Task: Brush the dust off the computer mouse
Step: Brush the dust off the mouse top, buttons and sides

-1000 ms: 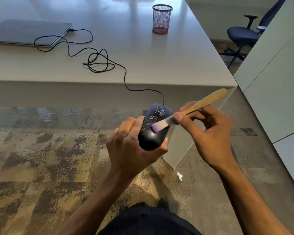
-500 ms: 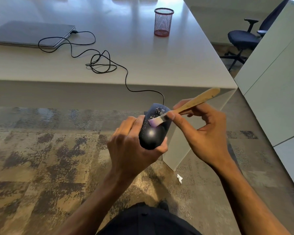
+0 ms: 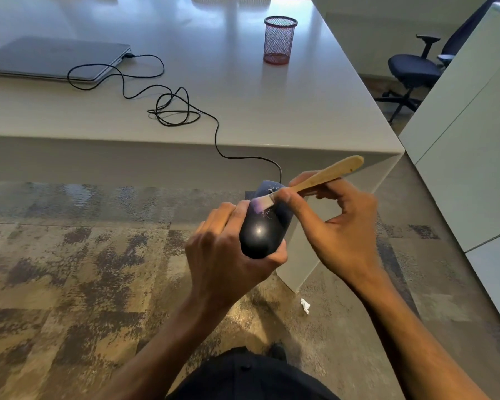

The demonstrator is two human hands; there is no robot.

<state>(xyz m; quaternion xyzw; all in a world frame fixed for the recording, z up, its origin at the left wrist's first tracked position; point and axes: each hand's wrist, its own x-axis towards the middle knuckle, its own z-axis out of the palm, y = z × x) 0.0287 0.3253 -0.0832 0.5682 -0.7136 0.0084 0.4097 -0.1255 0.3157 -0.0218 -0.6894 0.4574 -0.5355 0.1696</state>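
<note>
Since a second ago the brush (image 3: pixel 309 183) bristles have slid from the mouse's right flank up and across to its left shoulder.

Head view: the left hand (image 3: pixel 225 255) grips the mouse (image 3: pixel 261 226) off the table (image 3: pixel 300 111), long axis pointing away toward the table edge; right hand (image 3: pixel 338 223) pinches the wooden handle, bristles touching the top, dust flecks just beside them on the front half.

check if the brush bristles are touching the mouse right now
Touching. The head view shows the brush bristles pressed flat against the top of the mouse, with no gap between them.
</note>
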